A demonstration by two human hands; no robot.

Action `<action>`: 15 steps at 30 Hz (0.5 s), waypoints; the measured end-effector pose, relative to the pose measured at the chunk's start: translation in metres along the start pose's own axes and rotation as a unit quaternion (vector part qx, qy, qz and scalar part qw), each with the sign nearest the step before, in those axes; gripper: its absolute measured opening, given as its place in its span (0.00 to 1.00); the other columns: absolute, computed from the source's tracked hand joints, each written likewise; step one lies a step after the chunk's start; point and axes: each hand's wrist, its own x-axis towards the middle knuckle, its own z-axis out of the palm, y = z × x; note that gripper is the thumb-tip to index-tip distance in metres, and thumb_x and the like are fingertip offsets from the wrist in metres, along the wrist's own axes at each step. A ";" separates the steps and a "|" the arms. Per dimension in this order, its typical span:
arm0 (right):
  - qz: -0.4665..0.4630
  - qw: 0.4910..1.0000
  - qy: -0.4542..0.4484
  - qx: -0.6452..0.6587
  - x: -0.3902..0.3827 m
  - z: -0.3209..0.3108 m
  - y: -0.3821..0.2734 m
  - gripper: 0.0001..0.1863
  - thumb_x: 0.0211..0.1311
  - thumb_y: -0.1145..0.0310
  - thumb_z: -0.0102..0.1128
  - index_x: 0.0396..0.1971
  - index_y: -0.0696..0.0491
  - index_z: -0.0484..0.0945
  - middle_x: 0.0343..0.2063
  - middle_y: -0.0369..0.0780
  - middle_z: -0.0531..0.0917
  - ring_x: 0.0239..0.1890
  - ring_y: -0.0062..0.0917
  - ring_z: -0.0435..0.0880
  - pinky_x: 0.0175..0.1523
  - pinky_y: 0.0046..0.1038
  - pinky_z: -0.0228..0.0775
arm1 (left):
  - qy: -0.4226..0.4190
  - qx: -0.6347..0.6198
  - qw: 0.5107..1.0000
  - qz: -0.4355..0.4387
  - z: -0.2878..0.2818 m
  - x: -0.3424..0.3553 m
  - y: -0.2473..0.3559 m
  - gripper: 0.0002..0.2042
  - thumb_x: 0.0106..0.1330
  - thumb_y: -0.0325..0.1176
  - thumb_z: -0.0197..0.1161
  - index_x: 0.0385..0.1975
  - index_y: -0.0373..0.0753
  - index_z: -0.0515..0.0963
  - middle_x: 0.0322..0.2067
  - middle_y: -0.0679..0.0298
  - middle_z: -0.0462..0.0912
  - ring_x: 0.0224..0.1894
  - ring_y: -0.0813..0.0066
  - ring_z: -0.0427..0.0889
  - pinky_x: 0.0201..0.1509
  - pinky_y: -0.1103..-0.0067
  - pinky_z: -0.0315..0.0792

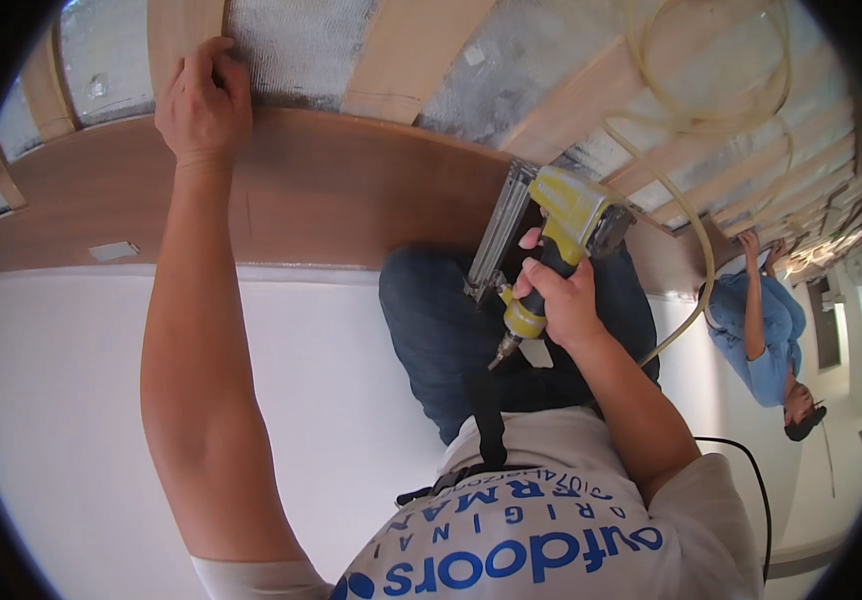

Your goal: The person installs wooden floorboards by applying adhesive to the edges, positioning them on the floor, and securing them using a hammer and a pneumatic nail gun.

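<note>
- Right hand (561, 300) wrapped around yellow nail gun (551, 225) grip; fingers closed.
- Left hand (203, 100) fingers curled, pressing wood panel (351, 190) top edge, probably gripping it.
- White rectangular tag (113, 251) on panel, well below-left of left fingers.

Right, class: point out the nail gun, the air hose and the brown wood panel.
nail gun (563, 215): head view, on its yellow body.
air hose (689, 215): head view, on the pale tube right of the gun.
brown wood panel (351, 190): head view, on its bare face.
</note>
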 end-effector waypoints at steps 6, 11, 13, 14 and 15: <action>-0.026 0.999 0.010 -0.032 -0.001 0.001 -0.007 0.16 0.65 0.78 0.59 0.53 0.55 0.76 0.30 0.35 0.79 0.26 0.20 0.80 0.37 0.26 0.77 | -0.012 0.032 0.999 -0.037 0.000 -0.008 -0.003 0.07 0.65 0.34 0.63 0.40 0.53 0.83 0.27 0.70 0.84 0.35 0.63 0.85 0.37 0.68 0.78; -0.035 0.999 0.006 -0.029 0.004 -0.021 0.008 0.16 0.65 0.80 0.58 0.52 0.56 0.76 0.34 0.36 0.80 0.27 0.20 0.80 0.37 0.27 0.77 | 0.012 0.009 1.000 -0.003 0.000 -0.005 -0.007 0.07 0.65 0.35 0.63 0.40 0.53 0.83 0.28 0.70 0.85 0.36 0.61 0.85 0.37 0.68 0.78; -0.019 0.999 0.003 -0.025 0.003 -0.024 0.011 0.17 0.64 0.81 0.57 0.53 0.57 0.76 0.37 0.37 0.82 0.27 0.21 0.80 0.38 0.27 0.78 | 0.004 0.020 0.999 -0.025 0.001 -0.006 -0.006 0.07 0.65 0.34 0.63 0.40 0.53 0.83 0.27 0.69 0.85 0.35 0.61 0.85 0.37 0.68 0.78; -0.027 1.000 0.008 -0.009 0.001 -0.020 0.007 0.18 0.64 0.81 0.57 0.55 0.56 0.76 0.39 0.37 0.82 0.27 0.21 0.80 0.38 0.27 0.78 | 0.006 0.019 0.999 -0.026 0.001 -0.007 -0.006 0.07 0.65 0.34 0.63 0.40 0.53 0.83 0.27 0.69 0.85 0.35 0.61 0.85 0.37 0.68 0.78; -0.035 0.999 0.013 0.008 0.000 -0.018 0.004 0.20 0.64 0.81 0.57 0.56 0.56 0.76 0.40 0.37 0.82 0.27 0.20 0.81 0.38 0.27 0.78 | -0.005 0.025 0.999 -0.027 0.000 -0.008 -0.007 0.07 0.65 0.33 0.62 0.40 0.51 0.83 0.30 0.66 0.86 0.35 0.59 0.85 0.37 0.68 0.78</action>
